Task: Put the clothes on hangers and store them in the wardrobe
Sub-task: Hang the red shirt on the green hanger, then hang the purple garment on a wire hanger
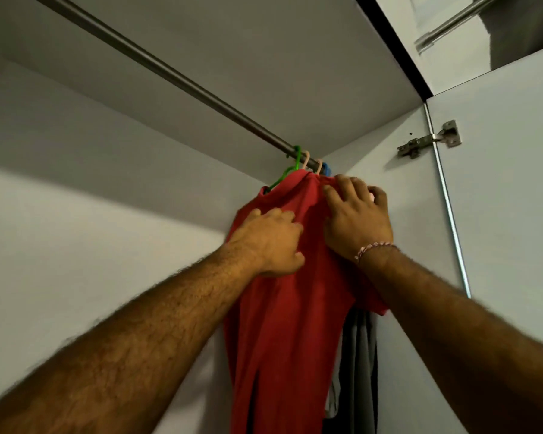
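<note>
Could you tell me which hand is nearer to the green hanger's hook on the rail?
Left. The left hand rests on the red shirt below the green hanger; the right hand lies farther right.

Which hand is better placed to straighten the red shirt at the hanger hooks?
Probably the right hand: its fingers lie at the red shirt collar, just below the hooks on the rail. The left hand rests lower.
</note>
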The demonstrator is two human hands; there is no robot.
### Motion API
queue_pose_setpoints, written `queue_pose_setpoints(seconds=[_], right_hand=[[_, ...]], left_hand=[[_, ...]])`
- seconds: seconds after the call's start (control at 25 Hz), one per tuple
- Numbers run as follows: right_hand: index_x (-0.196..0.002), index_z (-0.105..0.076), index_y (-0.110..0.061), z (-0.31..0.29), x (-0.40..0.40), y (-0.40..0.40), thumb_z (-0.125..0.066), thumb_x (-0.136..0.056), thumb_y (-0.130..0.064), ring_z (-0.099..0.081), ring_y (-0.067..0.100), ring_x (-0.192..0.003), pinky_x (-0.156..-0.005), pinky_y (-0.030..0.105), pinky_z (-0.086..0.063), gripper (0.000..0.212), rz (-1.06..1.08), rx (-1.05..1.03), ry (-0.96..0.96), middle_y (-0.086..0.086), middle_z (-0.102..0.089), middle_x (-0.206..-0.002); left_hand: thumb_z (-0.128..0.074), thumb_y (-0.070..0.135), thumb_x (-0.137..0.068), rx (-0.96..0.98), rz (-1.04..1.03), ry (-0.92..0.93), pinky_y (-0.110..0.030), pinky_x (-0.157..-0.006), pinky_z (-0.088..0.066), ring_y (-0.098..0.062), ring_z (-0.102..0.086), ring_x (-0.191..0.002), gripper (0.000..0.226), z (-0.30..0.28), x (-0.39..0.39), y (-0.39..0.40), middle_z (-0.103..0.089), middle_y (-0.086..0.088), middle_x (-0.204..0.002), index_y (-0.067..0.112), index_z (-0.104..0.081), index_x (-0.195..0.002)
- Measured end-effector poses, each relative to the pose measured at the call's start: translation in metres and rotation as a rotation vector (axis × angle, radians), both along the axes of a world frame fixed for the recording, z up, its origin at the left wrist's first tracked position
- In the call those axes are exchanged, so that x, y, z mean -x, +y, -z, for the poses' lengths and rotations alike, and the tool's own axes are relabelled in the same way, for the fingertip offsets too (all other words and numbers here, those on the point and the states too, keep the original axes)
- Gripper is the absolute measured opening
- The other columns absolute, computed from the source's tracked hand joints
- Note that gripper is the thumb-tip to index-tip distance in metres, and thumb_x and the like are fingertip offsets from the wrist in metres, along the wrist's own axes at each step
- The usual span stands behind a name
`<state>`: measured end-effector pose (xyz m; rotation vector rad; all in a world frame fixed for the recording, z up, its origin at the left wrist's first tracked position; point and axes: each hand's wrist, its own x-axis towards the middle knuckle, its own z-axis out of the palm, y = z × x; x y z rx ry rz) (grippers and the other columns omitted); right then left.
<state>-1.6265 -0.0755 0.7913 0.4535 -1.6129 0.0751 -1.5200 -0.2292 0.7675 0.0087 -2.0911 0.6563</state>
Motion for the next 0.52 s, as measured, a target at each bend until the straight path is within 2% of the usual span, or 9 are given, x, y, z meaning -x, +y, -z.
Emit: queue_pose_setpoints(seconds=[0.12,0.24,0.32,0.4,0.52], right_hand=[[-0.153,-0.042,-0.025,0.061,0.013,0.031,-0.047,-0.088,-0.042,-0.032,0.030,-0.150,-0.118,0.053,-0.025,0.068,-0.026,-0.062,-0.005,0.006,-0.031,-0.165],[-0.159,-0.033,-0.026,0.145,0.008,0.082,-0.044,-0.094,-0.045,-0.024,0.028,-0.154,-0.121,0.054,-0.023,0.068,-0.013,-0.147,-0.087,0.005,-0.020,-0.170],[-0.161,-0.029,-0.026,0.208,-0.010,0.122,-0.044,-0.096,-0.047,-0.021,0.028,-0.156,-0.121,0.055,-0.021,0.070,0.026,-0.180,-0.167,0.006,-0.016,-0.171],[-0.162,-0.024,-0.026,0.279,-0.036,0.175,-0.041,-0.097,-0.050,-0.018,0.028,-0.157,-0.123,0.055,-0.019,0.071,0.077,-0.180,-0.309,0.007,-0.013,-0.171],[-0.163,-0.017,-0.028,0.397,-0.095,0.269,-0.040,-0.099,-0.051,-0.012,0.026,-0.158,-0.125,0.052,-0.017,0.072,0.138,-0.091,-0.596,0.004,-0.005,-0.172]], left_hand=[[-0.052,0.055,-0.090,0.064,0.114,-0.031,-0.048,-0.102,-0.043,-0.025,-0.049,-0.129,0.063,0.039,0.016,0.014,-0.051,-0.003,-0.138,0.021,-0.048,-0.143],[-0.050,0.054,-0.087,0.044,0.278,-0.002,-0.045,-0.106,-0.042,-0.024,-0.044,-0.138,0.074,0.108,0.028,0.034,-0.043,-0.004,-0.153,0.019,-0.041,-0.152],[-0.048,0.055,-0.086,0.008,0.363,-0.041,-0.045,-0.117,-0.033,-0.024,-0.027,-0.151,0.086,0.171,0.031,0.051,-0.023,-0.007,-0.168,0.018,-0.026,-0.160],[-0.045,0.057,-0.088,-0.076,0.437,-0.128,-0.048,-0.125,-0.019,-0.024,-0.006,-0.159,0.092,0.247,0.029,0.084,0.002,-0.007,-0.173,0.018,-0.010,-0.164],[-0.048,0.058,-0.090,-0.266,0.638,-0.341,-0.049,-0.128,-0.008,-0.019,0.007,-0.159,0.095,0.362,0.002,0.169,0.014,0.002,-0.172,0.024,0.002,-0.164]])
